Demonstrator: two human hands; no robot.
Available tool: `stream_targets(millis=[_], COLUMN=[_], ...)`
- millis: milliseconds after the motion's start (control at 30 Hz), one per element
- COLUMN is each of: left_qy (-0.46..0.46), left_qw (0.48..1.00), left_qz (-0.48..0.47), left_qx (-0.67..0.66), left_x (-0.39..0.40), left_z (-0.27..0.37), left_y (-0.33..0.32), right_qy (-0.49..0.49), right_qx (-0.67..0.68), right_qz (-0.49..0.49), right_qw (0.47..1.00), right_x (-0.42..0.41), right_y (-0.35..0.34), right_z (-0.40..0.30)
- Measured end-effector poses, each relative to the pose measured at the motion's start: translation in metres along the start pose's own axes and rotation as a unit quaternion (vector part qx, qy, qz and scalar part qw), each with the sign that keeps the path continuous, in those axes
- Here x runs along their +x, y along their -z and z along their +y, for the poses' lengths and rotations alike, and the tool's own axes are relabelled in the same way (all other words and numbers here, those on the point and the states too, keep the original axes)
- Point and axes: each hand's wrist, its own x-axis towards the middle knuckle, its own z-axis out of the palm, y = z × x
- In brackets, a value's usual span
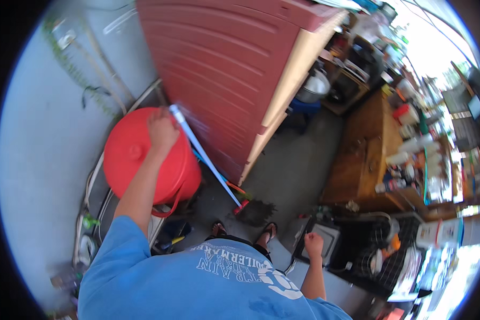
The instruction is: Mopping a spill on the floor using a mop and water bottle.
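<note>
My left hand [162, 132] is above the lid of a red plastic bin [134, 168], beside the upper end of a broom's pale blue handle [202, 146]. Its fingers are blurred and look spread, and none can be seen wrapped around the handle. The broom slants down to a red socket and dark bristles [258, 212] on the floor, just ahead of my feet. A round knob tops the bin lid, and a red carrying handle hangs at the bin's near side. My right hand [314, 245] is at my right side with curled fingers, and I see nothing held in it.
A tall maroon plastic cabinet [212, 60] stands behind the broom. Another handle, blue and orange [234, 186], lies low beside it. On the right are a wooden cabinet [356, 160] with several bottles on top and a black rack [384, 240]. Pipes run along the left wall [44, 140].
</note>
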Motion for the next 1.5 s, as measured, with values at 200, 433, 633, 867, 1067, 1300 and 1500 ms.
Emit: stream_targets(millis=[200, 433, 633, 867, 1067, 1300, 1500], left_qy=[0.145, 0.055, -0.138, -0.236, -0.116, -0.091, -0.104], left_qw=[0.971, 0.95, 0.88, 0.717, 0.541, 0.754, 0.884], left_qz=[-0.152, -0.099, -0.344, -0.644, -0.833, -0.645, -0.429], left_qx=[-0.11, -0.291, -0.297, 0.125, -0.004, -0.083, -0.151], left_x=[0.038, 0.018, -0.051, -0.227, -0.421, -0.609, -0.651], left_z=[-0.002, 0.06, 0.131, 0.107, 0.054, 0.042, 0.125], left_y=[-0.081, -0.028, 0.156, 0.26, 0.31, 0.273, 0.137], right_qy=[-0.121, -0.22, -0.199, -0.217, -0.201, -0.088, -0.188], right_qx=[-0.032, 0.015, 0.051, 0.128, 0.066, -0.014, 0.08], right_qz=[-0.092, -0.148, -0.156, -0.236, -0.225, -0.274, -0.316], right_qw=[0.988, 0.964, 0.966, 0.939, 0.951, 0.958, 0.926], right_x=[-0.119, -0.213, -0.249, -0.301, -0.372, -0.444, -0.41], right_y=[0.008, 0.032, 0.024, 0.038, 0.037, -0.051, -0.021], right_z=[0.064, 0.133, 0.216, 0.33, 0.402, 0.516, 0.498])
